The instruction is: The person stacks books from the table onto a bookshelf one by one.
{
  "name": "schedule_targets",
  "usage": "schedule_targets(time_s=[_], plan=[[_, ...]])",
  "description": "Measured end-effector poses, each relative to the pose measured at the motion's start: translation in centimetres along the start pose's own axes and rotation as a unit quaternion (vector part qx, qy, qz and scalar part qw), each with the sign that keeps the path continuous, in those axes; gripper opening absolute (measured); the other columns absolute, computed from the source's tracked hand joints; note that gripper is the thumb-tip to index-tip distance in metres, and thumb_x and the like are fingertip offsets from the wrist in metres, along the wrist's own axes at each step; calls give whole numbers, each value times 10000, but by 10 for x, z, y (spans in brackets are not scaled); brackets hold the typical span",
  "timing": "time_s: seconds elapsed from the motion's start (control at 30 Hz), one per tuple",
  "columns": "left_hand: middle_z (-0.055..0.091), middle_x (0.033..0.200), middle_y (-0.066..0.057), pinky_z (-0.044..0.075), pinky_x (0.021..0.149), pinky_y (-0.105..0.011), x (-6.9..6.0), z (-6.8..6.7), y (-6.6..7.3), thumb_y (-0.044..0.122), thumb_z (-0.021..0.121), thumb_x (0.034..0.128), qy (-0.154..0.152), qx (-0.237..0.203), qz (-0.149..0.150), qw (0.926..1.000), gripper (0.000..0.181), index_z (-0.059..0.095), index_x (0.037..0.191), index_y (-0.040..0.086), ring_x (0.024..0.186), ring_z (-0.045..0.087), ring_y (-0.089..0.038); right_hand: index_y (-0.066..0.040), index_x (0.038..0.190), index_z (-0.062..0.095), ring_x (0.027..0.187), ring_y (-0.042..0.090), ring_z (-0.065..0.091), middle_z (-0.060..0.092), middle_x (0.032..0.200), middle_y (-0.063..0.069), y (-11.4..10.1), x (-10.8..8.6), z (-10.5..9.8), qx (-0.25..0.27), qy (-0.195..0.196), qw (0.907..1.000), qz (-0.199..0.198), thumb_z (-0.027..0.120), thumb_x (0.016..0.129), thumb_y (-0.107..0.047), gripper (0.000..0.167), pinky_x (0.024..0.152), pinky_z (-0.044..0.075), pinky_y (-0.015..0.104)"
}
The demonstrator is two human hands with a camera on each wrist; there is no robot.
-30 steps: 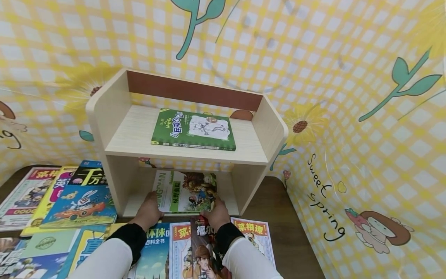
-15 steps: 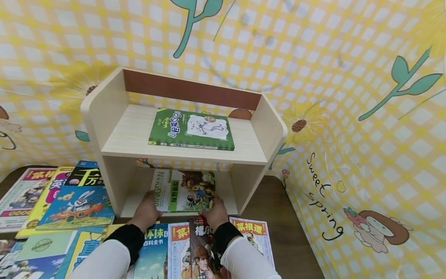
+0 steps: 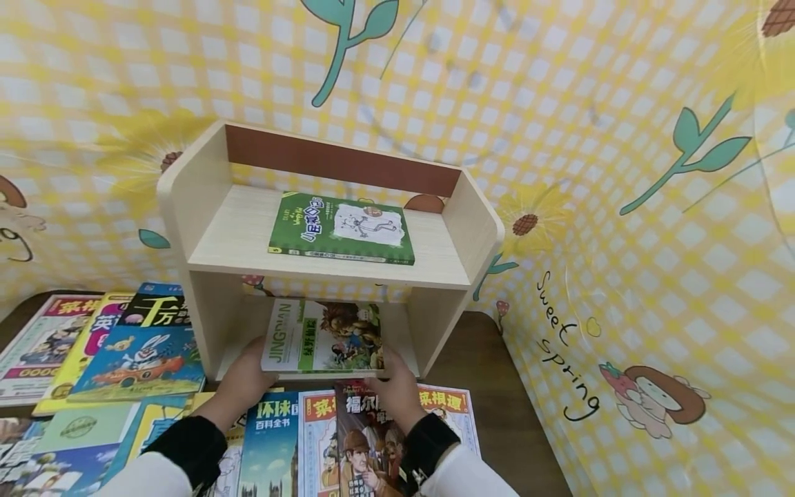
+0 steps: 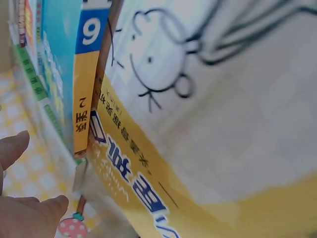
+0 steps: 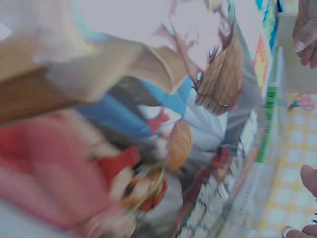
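A book with a white and green cover and a lion picture lies flat on the lower shelf of the small bookcase. Beside its left front corner is my left hand, thumb and finger spread. My right hand stands at the right front corner, likewise with a gap between thumb and fingers. Both wrist views show fingertips, the left's and the right's, apart from the book's green and white spine. Neither hand appears to grip anything. Some fingers are hidden.
A green book lies on the upper shelf. Several books cover the table in front, including one with a detective and a blue one. More lie at the left, such as a rabbit book. Patterned cloth hangs behind.
Both hands have let go of the lion book and drawn outward and slightly back. The cover's left lettering now shows fully. The book stays on the lower shelf; the head view shifted slightly.
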State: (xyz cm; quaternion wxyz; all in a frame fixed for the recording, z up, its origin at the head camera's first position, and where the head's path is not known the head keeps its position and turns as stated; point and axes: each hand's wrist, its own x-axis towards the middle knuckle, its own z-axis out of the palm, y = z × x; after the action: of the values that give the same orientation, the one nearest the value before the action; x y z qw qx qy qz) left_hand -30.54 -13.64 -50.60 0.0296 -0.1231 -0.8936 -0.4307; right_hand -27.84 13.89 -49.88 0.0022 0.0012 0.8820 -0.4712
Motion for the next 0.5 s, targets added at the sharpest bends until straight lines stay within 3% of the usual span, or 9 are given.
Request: schedule_targets(time_s=[0.13, 0.17, 0.23, 0.3, 0.37, 0.47, 0.5], plan=[[342, 1459, -278, 369, 990, -635, -19, -6, 7, -41, 661, 848, -64, 235, 18, 9997, 747, 275, 1487, -9, 1276, 388, -465, -78, 1475, 379, 1290, 420, 432, 355, 1515, 179, 4, -26, -16, -116, 101, 9998, -162, 686, 899, -142, 656, 966, 441, 538], [322, 1471, -284, 367, 994, -636, -24, -7, 9, -41, 666, 845, -128, 243, -53, 9996, 770, 256, 1495, -13, 1290, 366, -473, -76, 1467, 395, 1360, 404, 354, 368, 1508, 178, 7, -32, -19, -168, 152, 9996, -177, 692, 895, -145, 648, 1010, 413, 538], [272, 1485, -315, 362, 993, -645, -34, -8, 13, -6, 696, 841, -289, 379, -301, 9984, 815, 216, 1498, -47, 1311, 316, -508, -74, 1452, 419, 1358, 404, 357, 369, 1506, 185, 11, -43, -25, -195, 272, 9994, -127, 697, 891, -144, 630, 988, 438, 512], [235, 1497, -330, 358, 1003, -640, -42, -8, 18, 30, 710, 847, -467, 476, -538, 9963, 831, 199, 1495, -69, 1330, 277, -522, -51, 1439, 432, 1203, 445, 502, 337, 1513, 223, 17, -52, -32, -150, 419, 9990, -12, 705, 881, -125, 625, 838, 516, 486], [217, 1500, -339, 353, 1011, -634, -48, -9, 23, 69, 723, 849, -600, 574, -722, 9939, 848, 191, 1492, -82, 1336, 266, -527, -20, 1421, 442, 1171, 477, 508, 326, 1500, 270, 23, -59, -41, -235, 629, 9977, 89, 717, 868, -124, 626, 811, 525, 490], [220, 1502, -335, 365, 1007, -621, -53, -9, 31, 111, 745, 839, -659, 690, -831, 9920, 866, 206, 1490, -75, 1334, 280, -524, 22, 1411, 432, 1051, 501, 561, 352, 1460, 317, 34, -66, -56, -456, 927, 9942, 313, 739, 842, -112, 660, 801, 516, 538], [218, 1505, -333, 373, 1001, -619, -55, -10, 34, 119, 745, 840, -663, 696, -840, 9918, 868, 205, 1493, -69, 1332, 289, -523, 35, 1408, 428, 1144, 487, 525, 378, 1441, 322, 39, -68, -60, -606, 1002, 9924, 373, 746, 834, -115, 672, 888, 483, 557]])
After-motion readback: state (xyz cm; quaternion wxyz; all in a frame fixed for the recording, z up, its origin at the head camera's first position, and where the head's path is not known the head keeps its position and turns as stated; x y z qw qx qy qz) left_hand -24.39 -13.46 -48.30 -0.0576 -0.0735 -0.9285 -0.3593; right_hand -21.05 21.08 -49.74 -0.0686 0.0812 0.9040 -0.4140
